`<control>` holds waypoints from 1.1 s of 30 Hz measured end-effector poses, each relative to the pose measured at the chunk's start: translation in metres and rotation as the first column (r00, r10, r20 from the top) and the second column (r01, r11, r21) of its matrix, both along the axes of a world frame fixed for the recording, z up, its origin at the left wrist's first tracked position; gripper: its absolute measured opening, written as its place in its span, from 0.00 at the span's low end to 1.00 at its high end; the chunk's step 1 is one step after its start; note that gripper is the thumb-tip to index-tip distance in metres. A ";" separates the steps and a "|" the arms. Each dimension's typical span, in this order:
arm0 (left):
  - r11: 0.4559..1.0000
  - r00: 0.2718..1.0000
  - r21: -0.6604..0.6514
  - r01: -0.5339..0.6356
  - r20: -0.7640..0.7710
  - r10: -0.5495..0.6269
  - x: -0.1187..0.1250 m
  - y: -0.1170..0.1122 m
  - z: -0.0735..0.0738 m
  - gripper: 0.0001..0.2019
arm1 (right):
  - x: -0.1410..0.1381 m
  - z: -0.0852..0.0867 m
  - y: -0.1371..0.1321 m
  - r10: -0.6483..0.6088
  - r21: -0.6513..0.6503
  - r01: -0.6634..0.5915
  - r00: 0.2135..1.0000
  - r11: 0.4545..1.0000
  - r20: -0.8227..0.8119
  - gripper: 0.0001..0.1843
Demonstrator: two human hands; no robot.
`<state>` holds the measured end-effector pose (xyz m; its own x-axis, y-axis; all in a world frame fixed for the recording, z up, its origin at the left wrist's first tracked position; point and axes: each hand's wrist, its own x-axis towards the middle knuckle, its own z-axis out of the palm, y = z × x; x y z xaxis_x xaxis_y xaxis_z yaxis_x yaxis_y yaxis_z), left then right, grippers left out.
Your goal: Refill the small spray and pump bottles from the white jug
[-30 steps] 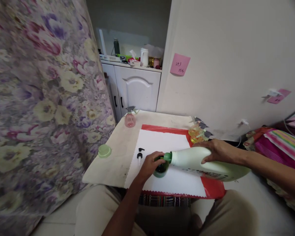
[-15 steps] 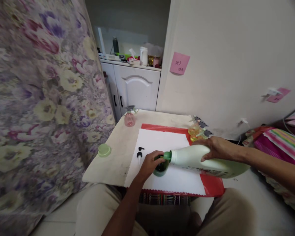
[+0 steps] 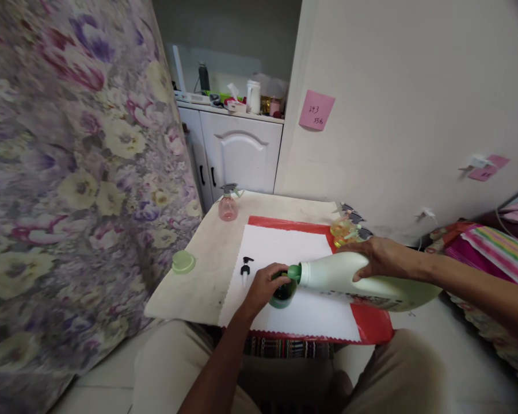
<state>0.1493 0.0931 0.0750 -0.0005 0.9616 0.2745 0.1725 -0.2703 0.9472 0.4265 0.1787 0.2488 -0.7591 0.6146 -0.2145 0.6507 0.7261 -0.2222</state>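
Observation:
My right hand (image 3: 377, 259) grips a large pale green detergent bottle (image 3: 332, 273), tipped on its side with its green spout pointing left. The spout is over the mouth of a small dark green bottle (image 3: 284, 296), which stands on a white sheet (image 3: 319, 322). Closed around the top of that small bottle is my left hand (image 3: 267, 282); its fingers partly hide the neck. Whether liquid is flowing cannot be made out. A black pump head (image 3: 246, 265) with a clear tube lies on the sheet, left of my left hand.
On the cloth-covered table, a light green cap (image 3: 183, 262) lies at the left and a pink spray bottle (image 3: 228, 208) stands at the back. Yellow spray bottles (image 3: 341, 230) stand at the back right. Red plastic (image 3: 371, 325) lies under the sheet. A floral curtain (image 3: 86, 201) hangs at left.
Almost nothing differs. Both hands and both bottles hold nearly the same positions; the view has shifted very slightly.

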 end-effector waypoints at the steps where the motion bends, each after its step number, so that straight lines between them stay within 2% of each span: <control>1: 1.000 1.000 0.000 -0.001 0.000 0.001 0.000 0.000 0.000 0.11 | 0.000 0.000 0.000 0.002 -0.002 -0.002 1.000 1.000 0.004 0.24; 20: 1.000 1.000 0.008 0.012 -0.010 -0.012 0.001 0.002 -0.005 0.11 | -0.007 0.012 -0.005 0.025 0.020 -0.026 0.998 0.999 0.058 0.23; 27: 1.000 1.000 0.007 0.025 -0.001 -0.025 0.000 0.003 -0.008 0.12 | -0.007 0.010 -0.003 0.015 0.037 -0.018 0.998 0.999 0.063 0.25; 33: 1.000 1.000 0.014 0.021 0.003 -0.021 0.000 0.003 -0.008 0.11 | -0.009 0.012 -0.004 0.012 0.026 -0.013 0.998 1.000 0.068 0.22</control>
